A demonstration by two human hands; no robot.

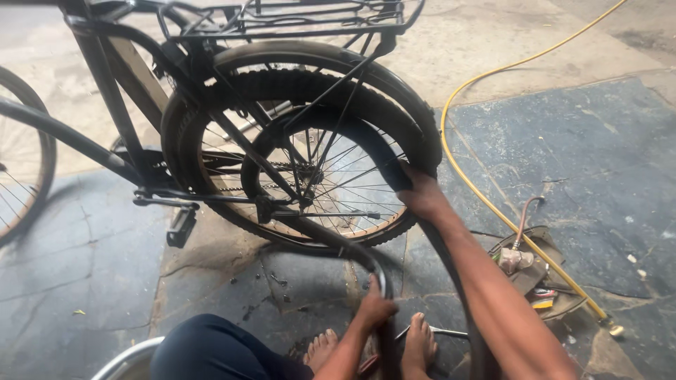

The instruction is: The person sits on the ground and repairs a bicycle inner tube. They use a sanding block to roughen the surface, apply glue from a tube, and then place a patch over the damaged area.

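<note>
Person squats by the bicycle's rear wheel, working a black inner tube that is pulled out of the tyre. Right hand is closed around the tube at the wheel's right edge. Left hand is closed on the tube's lower run, just above the bare feet. The tube loops from inside the spokes down to the stone floor; its long axis runs diagonally from upper wheel toward the feet, low end pointing at the person. Risk, I'd judge: the tube snags on spokes or chain and tears, or gets pinched underfoot. A yellow hose lies well apart to the right.
</note>
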